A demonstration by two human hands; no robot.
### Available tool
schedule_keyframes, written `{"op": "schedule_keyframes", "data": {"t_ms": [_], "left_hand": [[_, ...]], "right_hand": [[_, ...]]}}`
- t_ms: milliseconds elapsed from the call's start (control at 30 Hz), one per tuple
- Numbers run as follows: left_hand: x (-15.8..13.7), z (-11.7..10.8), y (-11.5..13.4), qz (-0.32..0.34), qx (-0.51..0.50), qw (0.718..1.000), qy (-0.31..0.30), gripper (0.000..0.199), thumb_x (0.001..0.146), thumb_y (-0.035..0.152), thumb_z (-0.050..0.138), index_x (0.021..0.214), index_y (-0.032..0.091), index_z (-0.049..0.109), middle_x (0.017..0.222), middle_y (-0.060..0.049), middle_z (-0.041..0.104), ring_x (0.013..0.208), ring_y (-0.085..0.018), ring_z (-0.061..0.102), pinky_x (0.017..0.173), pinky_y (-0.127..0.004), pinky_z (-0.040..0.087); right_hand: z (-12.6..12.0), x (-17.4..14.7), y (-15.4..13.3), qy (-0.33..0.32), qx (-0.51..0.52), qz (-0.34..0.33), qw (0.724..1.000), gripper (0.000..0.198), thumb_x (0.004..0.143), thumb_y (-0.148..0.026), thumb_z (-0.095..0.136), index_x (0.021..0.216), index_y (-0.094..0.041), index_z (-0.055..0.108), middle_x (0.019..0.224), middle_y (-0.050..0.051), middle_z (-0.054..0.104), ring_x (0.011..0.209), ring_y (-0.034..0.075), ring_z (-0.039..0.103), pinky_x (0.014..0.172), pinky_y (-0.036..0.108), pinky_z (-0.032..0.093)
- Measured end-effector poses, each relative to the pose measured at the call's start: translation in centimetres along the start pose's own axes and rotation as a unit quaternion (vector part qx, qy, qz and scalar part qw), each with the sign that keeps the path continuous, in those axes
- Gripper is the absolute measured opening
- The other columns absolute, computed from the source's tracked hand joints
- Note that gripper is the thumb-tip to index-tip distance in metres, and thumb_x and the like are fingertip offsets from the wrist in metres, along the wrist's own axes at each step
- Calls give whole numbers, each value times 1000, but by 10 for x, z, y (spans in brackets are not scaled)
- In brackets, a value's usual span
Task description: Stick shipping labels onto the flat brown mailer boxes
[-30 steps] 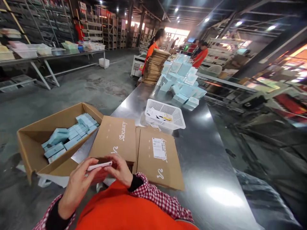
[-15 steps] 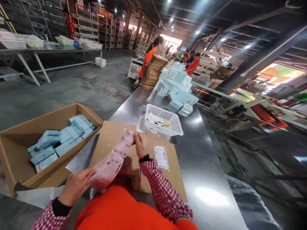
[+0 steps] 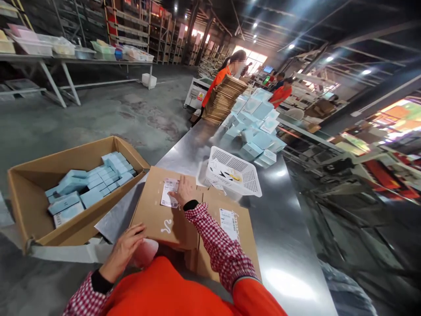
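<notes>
My right hand (image 3: 186,191) lies on a white printed label (image 3: 169,199) on the left cardboard box (image 3: 148,206), its fingers spread and pressing the paper. My left hand (image 3: 126,245) is at that box's near left edge, fingers curled. A pinkish label strip (image 3: 147,253) hangs at its palm and seems held there; part of it is hidden behind the hand. Against the first box stands a second cardboard box (image 3: 210,245), also bearing a printed label (image 3: 229,224).
A white perforated basket (image 3: 253,184) with a yellow-handled tool stands beyond the boxes. Light-blue small boxes (image 3: 256,118) and stacked flat cardboard (image 3: 223,100) fill the far metal table. An open carton (image 3: 19,193) of blue boxes is at left. A co-worker (image 3: 219,79) stands behind the cardboard.
The label stretched between both hands is now on the left box, under my right hand. My left hand has moved up and right to the box edge with the remaining strip.
</notes>
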State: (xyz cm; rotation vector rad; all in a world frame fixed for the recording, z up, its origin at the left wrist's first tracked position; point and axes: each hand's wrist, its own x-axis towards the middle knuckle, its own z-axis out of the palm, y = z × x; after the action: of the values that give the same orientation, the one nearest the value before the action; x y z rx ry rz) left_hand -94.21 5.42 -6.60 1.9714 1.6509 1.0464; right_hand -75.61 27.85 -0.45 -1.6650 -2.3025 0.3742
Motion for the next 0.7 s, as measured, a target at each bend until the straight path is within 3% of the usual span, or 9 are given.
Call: {"op": "schedule_keyframes", "data": {"t_ms": [100,167,233,333,433,500,600,700], "left_hand": [[-2,1,-1,-15,-4,1000,-10,32,91,34,43,94,25,73,116,-6,68,116,-21,58,97,-36,50],[-2,0,-1,-23,-9,1000,-16,32,91,34,43,94,26,73,118,-6,67,117,-21,57,98,-37,49],[0,-2,-1,-24,-15,999,-25,33,90,38,44,95,25,73,116,-6,68,115,-22,59,97,-38,50],[-2,-6,-5,-43,-35,998,-32,36,91,41,41,97,24,72,119,-7,66,117,-23,58,99,-39,48],[-11,-5,-19,-91,-30,995,5,41,92,42,37,100,21,71,143,-10,45,130,-27,44,106,-44,39],[-18,0,-33,-102,-25,994,5,45,91,47,38,100,18,71,149,-12,36,134,-31,37,107,-48,35],[-25,6,-49,-94,-22,995,-8,51,86,56,41,93,17,73,150,-13,33,136,-34,32,108,-50,32],[-23,4,-44,-96,-23,995,4,55,86,60,39,91,17,74,148,-14,36,135,-35,33,108,-52,31]], "right_hand": [[13,-16,-11,45,-71,-50,995,73,81,-47,58,139,-8,34,147,23,29,136,38,22,108,57,15],[22,-19,-16,22,-59,-134,989,59,89,-45,48,138,-15,38,147,16,35,137,33,24,109,55,13],[23,-14,-13,-9,-53,-156,986,51,92,-43,42,138,-21,39,147,10,37,137,30,25,109,55,12],[8,-5,14,-22,-69,4,997,54,93,-40,39,140,-15,36,149,16,32,138,33,23,108,56,15],[-9,-22,45,18,-47,159,986,53,90,-33,42,134,-3,41,143,28,33,133,37,30,104,54,25],[-10,-46,55,34,-7,186,982,42,87,-26,44,121,-3,53,134,29,44,126,37,40,101,52,31],[0,-78,51,45,55,184,980,29,83,-20,46,104,-6,61,123,25,53,116,32,49,99,44,36],[-3,-90,49,65,113,186,974,29,80,-19,48,104,-7,60,115,20,59,110,27,54,97,38,40]]}}
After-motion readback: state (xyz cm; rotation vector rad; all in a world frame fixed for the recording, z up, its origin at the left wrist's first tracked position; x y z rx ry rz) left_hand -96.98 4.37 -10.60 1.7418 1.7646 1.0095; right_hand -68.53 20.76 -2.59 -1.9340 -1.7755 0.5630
